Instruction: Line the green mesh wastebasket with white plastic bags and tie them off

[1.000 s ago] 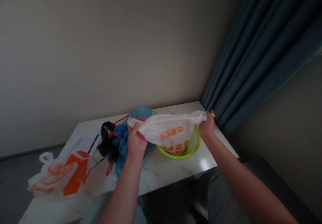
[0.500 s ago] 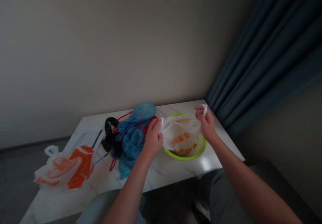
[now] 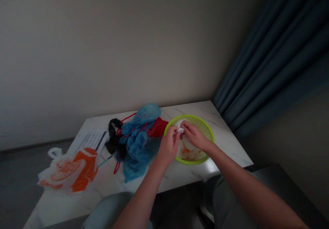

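Note:
My left hand [image 3: 168, 143] and my right hand [image 3: 193, 135] meet over a green mesh basket [image 3: 207, 130]. Both pinch the gathered top of a white plastic bag [image 3: 186, 149] with orange print. The lower part of that bag hangs down inside the basket. Fingers cover much of the bunched plastic, so I cannot tell whether it is knotted. Just left of the basket lies a heap of blue plastic bags [image 3: 137, 150], with a red bag [image 3: 157, 128] and a black bag [image 3: 113, 138] among them.
Another white and orange plastic bag [image 3: 69, 170] lies at the left of the marble-patterned table [image 3: 169, 182]. Behind it are a printed sheet [image 3: 89, 140] and a thin blue stick [image 3: 105, 160]. A dark curtain [image 3: 272, 64] hangs at the right, beside the wall.
My hands have come together from opposite sides of the white bag. Its mouth, stretched wide before, is now bunched between my fingers, and more of the basket shows.

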{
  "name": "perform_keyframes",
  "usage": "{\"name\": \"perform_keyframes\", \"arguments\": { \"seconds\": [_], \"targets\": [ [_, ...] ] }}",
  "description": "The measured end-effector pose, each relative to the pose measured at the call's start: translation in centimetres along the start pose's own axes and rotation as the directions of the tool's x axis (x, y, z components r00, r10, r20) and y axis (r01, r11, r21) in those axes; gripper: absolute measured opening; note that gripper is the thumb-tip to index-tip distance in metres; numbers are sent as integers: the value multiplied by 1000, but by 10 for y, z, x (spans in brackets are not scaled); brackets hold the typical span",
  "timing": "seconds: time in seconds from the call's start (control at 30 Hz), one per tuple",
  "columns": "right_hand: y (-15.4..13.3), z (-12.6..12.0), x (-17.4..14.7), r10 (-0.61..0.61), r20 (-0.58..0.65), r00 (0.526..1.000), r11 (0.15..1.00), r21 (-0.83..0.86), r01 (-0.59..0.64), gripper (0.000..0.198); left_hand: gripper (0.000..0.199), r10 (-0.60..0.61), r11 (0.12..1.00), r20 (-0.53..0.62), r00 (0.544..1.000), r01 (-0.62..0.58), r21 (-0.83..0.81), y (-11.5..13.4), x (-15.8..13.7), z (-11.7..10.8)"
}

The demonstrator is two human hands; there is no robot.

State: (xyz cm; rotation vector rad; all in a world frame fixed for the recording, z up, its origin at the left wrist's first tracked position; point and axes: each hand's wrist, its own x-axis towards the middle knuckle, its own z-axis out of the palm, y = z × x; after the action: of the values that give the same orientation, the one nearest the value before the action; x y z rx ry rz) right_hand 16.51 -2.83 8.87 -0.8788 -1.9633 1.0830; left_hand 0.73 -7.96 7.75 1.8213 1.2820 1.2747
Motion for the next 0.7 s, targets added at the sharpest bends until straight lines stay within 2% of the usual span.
{"name": "perform_keyframes", "arguments": {
  "seconds": [0.1,0.17,0.23,0.37,0.53,0.7],
  "targets": [
    [3,3,-4,59,36,998,980,186,-64,5,9,18,1000,-37,999,-19,-21,-2,2,0],
    [5,5,-7,90,36,995,967,238,-96,24,6,68,997,-80,994,-70,-17,-3,4,0],
    [6,8,-8,83,43,996,964,251,-91,36,5,90,995,-136,987,-94,-19,-4,6,0],
    [0,12,-6,54,89,995,959,273,-76,27,3,62,996,-180,982,-73,-52,-8,8,1],
    [-5,18,-2,87,72,994,964,244,-102,38,16,-38,999,-270,962,30,-34,-12,6,0],
    [3,21,-2,141,57,988,958,245,-150,44,9,22,999,-219,976,-14,39,-5,0,-2]
  ]
}}
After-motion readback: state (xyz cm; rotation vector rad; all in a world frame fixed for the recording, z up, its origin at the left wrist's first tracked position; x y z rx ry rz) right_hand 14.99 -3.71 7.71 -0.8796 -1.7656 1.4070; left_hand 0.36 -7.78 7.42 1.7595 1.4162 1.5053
